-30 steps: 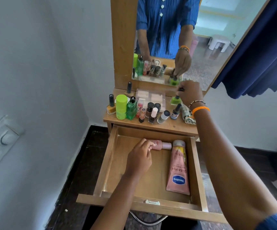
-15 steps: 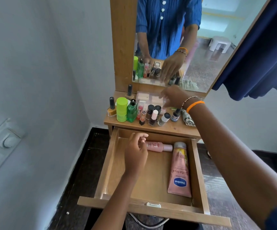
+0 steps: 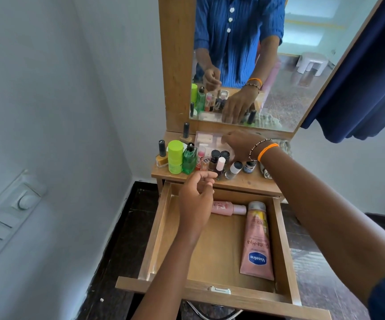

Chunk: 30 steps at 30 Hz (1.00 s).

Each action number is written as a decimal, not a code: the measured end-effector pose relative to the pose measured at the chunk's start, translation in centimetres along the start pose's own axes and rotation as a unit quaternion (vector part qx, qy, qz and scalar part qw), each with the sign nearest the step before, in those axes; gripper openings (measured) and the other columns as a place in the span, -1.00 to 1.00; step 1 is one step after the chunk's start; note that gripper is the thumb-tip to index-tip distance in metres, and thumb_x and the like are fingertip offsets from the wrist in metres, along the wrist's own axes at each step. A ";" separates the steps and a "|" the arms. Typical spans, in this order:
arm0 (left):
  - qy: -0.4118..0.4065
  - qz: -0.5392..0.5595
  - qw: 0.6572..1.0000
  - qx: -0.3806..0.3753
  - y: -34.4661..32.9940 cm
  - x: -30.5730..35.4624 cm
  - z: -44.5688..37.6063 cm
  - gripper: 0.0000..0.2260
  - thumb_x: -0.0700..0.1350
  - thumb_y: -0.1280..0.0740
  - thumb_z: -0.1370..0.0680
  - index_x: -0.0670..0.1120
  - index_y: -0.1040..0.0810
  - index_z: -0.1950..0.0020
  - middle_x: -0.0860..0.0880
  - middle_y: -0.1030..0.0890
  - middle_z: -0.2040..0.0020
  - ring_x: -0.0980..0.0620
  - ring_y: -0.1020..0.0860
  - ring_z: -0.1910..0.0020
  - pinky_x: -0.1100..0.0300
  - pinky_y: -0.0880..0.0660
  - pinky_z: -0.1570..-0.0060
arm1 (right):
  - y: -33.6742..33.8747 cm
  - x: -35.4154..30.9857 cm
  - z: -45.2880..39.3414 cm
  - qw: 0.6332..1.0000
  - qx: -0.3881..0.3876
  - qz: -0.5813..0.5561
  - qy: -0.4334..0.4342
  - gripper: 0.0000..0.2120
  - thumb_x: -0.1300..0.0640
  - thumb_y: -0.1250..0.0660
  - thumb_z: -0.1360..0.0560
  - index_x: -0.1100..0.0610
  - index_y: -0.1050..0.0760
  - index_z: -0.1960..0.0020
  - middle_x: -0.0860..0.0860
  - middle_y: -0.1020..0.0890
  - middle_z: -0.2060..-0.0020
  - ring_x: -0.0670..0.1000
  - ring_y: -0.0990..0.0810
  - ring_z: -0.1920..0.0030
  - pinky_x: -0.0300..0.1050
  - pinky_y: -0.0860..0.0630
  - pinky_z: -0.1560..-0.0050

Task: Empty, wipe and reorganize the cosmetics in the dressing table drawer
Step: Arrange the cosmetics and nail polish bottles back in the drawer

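The wooden drawer [image 3: 156,229] stands pulled out below the dressing table top [image 3: 249,182]. Inside it a pink bottle [image 3: 227,207] lies along the back, and a pink Vaseline tube [image 3: 257,247] lies along the right side. My left hand [image 3: 196,199] hovers over the drawer's back edge, fingers loosely curled and holding nothing, close to a white-capped nail polish [image 3: 220,166]. My right hand [image 3: 240,144] reaches across the top with straight fingers over a clear palette case [image 3: 206,138]; I cannot tell whether it touches the case.
On the top stand a green jar [image 3: 175,157], a green bottle [image 3: 189,160], a yellow nail polish [image 3: 162,154] and several small bottles. A folded cloth [image 3: 266,173] lies at the right. The mirror [image 3: 302,65] rises behind, a blue curtain [image 3: 371,77] hangs right, a switch panel [image 3: 9,215] is on the left wall.
My left hand let go of the pink bottle and rose toward the table's front edge. My right hand moved left from the back right corner to above the clear case.
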<state>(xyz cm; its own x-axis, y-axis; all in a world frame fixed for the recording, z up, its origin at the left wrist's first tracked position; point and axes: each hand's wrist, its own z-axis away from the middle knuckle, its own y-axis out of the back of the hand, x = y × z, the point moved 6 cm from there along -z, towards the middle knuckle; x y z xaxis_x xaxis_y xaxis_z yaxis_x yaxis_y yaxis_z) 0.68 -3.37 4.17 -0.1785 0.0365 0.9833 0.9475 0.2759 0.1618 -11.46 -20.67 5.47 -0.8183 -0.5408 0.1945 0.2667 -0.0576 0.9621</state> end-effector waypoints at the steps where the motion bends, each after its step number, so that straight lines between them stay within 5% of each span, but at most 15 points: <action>1: 0.003 0.004 1.000 -0.001 0.0 0.0 0.0 -0.79 -0.28 -0.24 -0.53 -0.03 -0.59 -0.02 0.16 -0.58 0.09 0.15 -0.53 0.13 0.56 -0.36 0.26 | 0.1 0.1 0.2 1.000 0.003 0.001 -0.001 -0.49 0.12 -0.48 -0.30 0.23 -0.42 -0.19 0.19 -0.53 -0.12 0.20 -0.51 -0.10 0.05 -0.52 -0.08; 5: 0.013 0.013 1.000 -0.009 0.0 0.1 0.1 -0.80 -0.28 -0.24 -0.54 -0.04 -0.59 -0.02 0.12 -0.58 0.11 0.16 -0.52 0.17 0.53 -0.39 0.28 | 1.1 0.2 1.0 0.999 0.034 0.005 0.003 -0.53 0.02 -0.45 -0.34 0.22 -0.46 -0.16 0.18 -0.58 -0.04 0.20 -0.54 -0.05 -0.01 -0.52 0.00; 16: 0.073 0.026 0.994 -0.075 0.0 -2.0 0.5 -0.78 -0.26 -0.22 -0.55 0.00 -0.60 0.08 0.04 -0.59 0.18 0.24 -0.51 0.35 0.38 -0.48 0.26 | 4.0 0.9 3.1 0.990 0.124 -0.024 -0.069 -0.74 0.16 -0.22 -0.53 0.29 -0.42 -0.15 0.28 -0.58 0.02 0.29 -0.58 0.01 0.10 -0.50 0.06; 22: 0.141 0.110 0.965 -0.192 0.5 -1.6 1.0 -0.72 -0.09 -0.09 -0.64 -0.12 -0.57 -0.07 -0.08 -0.64 0.08 0.14 -0.57 0.28 0.34 -0.52 0.26 | 5.7 0.4 9.5 0.933 0.331 -0.101 -0.097 -0.79 0.22 -0.24 -0.49 0.25 -0.48 -0.10 0.21 -0.64 0.09 0.25 -0.62 0.20 0.01 -0.53 0.27; 26: 0.165 0.237 0.934 -0.212 2.1 -0.3 1.1 -0.52 0.13 -0.02 -0.57 -0.16 -0.56 -0.14 -0.14 -0.68 0.09 0.08 -0.61 0.32 0.30 -0.56 0.30 | 4.0 -2.0 15.1 0.887 0.442 -0.128 -0.036 -0.66 0.26 -0.34 -0.40 0.16 -0.48 -0.18 0.15 -0.64 -0.10 0.18 -0.66 -0.03 0.11 -0.64 0.11; 30: 0.183 0.262 0.919 -0.230 3.3 0.2 2.3 -0.50 0.19 -0.16 -0.41 -0.14 -0.53 -0.15 -0.08 -0.69 0.18 0.07 -0.62 0.36 0.28 -0.56 0.39 | 0.3 -7.2 20.1 0.871 0.450 -0.196 0.026 -0.66 0.26 -0.31 -0.48 0.18 -0.45 -0.25 0.11 -0.57 -0.22 0.06 -0.51 -0.28 0.01 -0.56 -0.18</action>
<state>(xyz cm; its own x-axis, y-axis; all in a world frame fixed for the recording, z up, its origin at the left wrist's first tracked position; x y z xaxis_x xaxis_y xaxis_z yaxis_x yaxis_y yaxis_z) 3.15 -0.24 4.69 0.3562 -0.2995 0.8851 0.9050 -0.1254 -0.4066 -15.76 0.04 8.18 -0.7259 -0.6669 -0.1683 -0.5543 0.4223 0.7172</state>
